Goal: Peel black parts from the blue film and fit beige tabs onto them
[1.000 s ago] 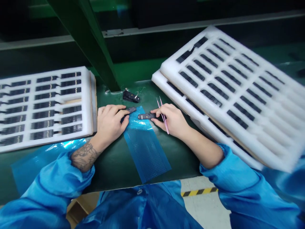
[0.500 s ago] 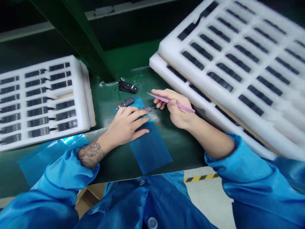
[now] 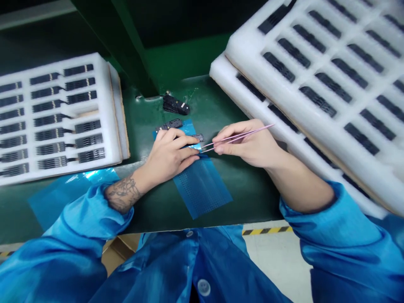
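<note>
Head view: a person in blue sleeves works at a dark green table.
Left tray: a white foam slotted tray at nine o'clock, with flat black ribbed parts lying in rows in most of its slots.
Loose film: a glossy blue film sheet at eight o'clock, partly under that tray.
Left hand: the left hand is open, its fingers pressed flat on the top end of a blue perforated film strip that runs toward five o'clock.
Small parts: one small black part lies at twelve o'clock of that hand and another just beside its fingertips. A loose dark pile sits farther up.
Right hand: the right hand is closed around thin pink tweezers. The tips point to nine o'clock, near the strip's end; I cannot tell whether they nip anything.
Right trays: two stacked white foam trays at two o'clock, the upper one skewed, with long black parts in the slots.
Risk: the tips could jab a fingertip or flick the nearby part away, and the right sleeve could nudge the skewed stack.
</note>
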`<state>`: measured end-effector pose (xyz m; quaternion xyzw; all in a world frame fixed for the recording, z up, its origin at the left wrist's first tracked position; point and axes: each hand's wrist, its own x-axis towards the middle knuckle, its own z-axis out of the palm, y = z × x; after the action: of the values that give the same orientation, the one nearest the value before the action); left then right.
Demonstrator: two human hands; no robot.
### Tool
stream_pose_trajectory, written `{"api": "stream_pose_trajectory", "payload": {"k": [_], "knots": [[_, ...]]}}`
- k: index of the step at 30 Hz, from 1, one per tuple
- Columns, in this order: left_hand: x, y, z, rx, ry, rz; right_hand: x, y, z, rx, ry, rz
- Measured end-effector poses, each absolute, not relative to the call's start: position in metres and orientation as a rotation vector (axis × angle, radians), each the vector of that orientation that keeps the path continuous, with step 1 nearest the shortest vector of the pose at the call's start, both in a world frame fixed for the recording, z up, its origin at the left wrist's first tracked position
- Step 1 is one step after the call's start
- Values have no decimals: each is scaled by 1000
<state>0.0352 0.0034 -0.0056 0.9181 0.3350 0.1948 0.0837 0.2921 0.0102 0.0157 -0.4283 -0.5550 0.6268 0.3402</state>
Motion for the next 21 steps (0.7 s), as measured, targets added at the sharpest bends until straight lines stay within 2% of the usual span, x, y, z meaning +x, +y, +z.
{"api": "stream_pose_trajectory", "payload": {"k": [8, 21], "knots": [[36, 4, -7, 2736, 1001, 625, 287, 10, 8, -1242, -1652, 1313], [35, 2, -7, 2748, 1017, 593, 285, 9, 7, -1225, -1715, 1293]]}}
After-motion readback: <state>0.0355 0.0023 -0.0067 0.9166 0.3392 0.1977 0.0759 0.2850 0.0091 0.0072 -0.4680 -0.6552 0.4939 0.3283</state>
